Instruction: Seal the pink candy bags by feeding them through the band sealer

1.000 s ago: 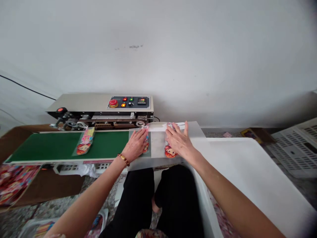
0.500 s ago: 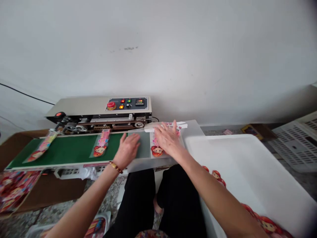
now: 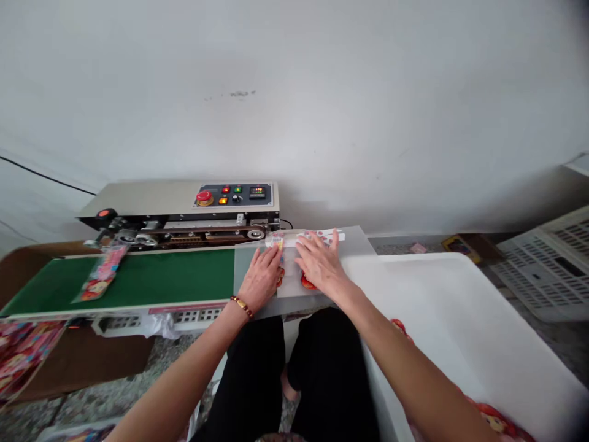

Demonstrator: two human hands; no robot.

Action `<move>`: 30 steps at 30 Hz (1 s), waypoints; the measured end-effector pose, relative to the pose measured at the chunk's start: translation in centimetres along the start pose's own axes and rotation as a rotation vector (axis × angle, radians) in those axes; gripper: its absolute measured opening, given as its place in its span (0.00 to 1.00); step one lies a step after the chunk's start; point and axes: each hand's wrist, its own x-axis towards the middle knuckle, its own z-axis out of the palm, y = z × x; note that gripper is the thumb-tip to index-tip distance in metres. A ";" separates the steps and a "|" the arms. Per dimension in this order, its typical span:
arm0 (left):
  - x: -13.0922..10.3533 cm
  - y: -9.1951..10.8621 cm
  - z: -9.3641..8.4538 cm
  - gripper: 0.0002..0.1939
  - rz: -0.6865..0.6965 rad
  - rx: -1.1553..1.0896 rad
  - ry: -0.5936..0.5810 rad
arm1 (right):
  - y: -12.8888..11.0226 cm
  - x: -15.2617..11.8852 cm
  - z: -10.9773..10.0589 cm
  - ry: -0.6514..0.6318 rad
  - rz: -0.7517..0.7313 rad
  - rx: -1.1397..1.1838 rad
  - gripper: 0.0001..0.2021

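My left hand (image 3: 260, 277), with a beaded bracelet on its wrist, lies with fingers stretched over a small clear packet (image 3: 277, 241) printed with a barcode. Part of that packet is hidden beneath the fingers. Flat and spread, my right hand (image 3: 321, 261) rests on another packet with a red-haired cartoon head (image 3: 307, 282); most of it is covered. Both packets are on the pale plate (image 3: 294, 288) at the right end of a green conveyor belt (image 3: 184, 273). Behind the belt stands a band sealing machine (image 3: 147, 199) with lit buttons.
One packet (image 3: 103, 273) lies on the belt's left part. Below it, a cardboard box (image 3: 105, 362) holds many packets. A large white tray (image 3: 442, 288) with several red-haired cartoon pieces stands at right. White plastic crates (image 3: 552, 264) are farther right, and a wall rises behind.
My left hand has moved right from the belt's end onto a packet. The belt's packets have travelled left, and the leftmost one is no longer on it. My right hand has hardly moved.
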 end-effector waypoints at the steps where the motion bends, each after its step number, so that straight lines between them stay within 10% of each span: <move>1: -0.3 -0.3 -0.1 0.25 -0.003 0.002 0.000 | 0.8 -0.7 -0.3 0.005 0.024 -0.002 0.18; 6: -1.5 -2.0 -1.0 0.26 -0.033 -0.021 -0.010 | 3.1 -2.5 0.3 -0.062 0.050 -0.019 0.22; 16: -5.9 -8.9 -4.7 0.23 -0.233 0.084 0.068 | -3.6 3.9 2.0 -0.055 -0.149 0.103 0.18; 23: -0.8 -2.3 -1.9 0.23 0.151 -0.084 0.039 | 1.0 -0.2 -0.5 -0.049 0.027 0.013 0.16; 30: 0.1 -2.2 -1.2 0.27 -0.028 0.001 -0.057 | 1.6 -1.5 1.0 -0.054 0.029 0.034 0.19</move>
